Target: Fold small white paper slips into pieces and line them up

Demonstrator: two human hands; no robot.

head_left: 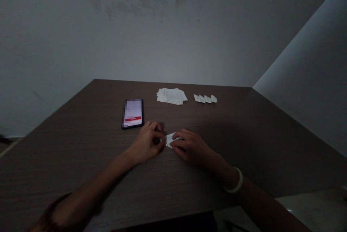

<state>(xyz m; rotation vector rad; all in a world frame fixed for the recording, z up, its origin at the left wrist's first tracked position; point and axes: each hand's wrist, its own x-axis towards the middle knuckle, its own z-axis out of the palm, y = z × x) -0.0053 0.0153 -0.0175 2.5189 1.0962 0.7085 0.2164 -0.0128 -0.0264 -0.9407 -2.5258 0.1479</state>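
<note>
Between my hands, low over the dark wooden table (162, 188), is a small piece of folded white paper (169, 139) with faint lines or print on it. My left hand (148, 139) pinches its left end between thumb and fingertips. From the other side, my right hand (191, 145) grips the right end, thumb below and fingers above. The fingers hide both ends of the paper, so its full shape does not show. A pale beaded bracelet (238, 181) circles my right wrist.
Beyond my hands lies a loose stack of white paper sheets (172, 95). To its right sits a row of several small folded white papers (205, 98). A phone (132, 113) with its screen lit rests left of my left hand. A stained wall (162, 43) borders the far edge.
</note>
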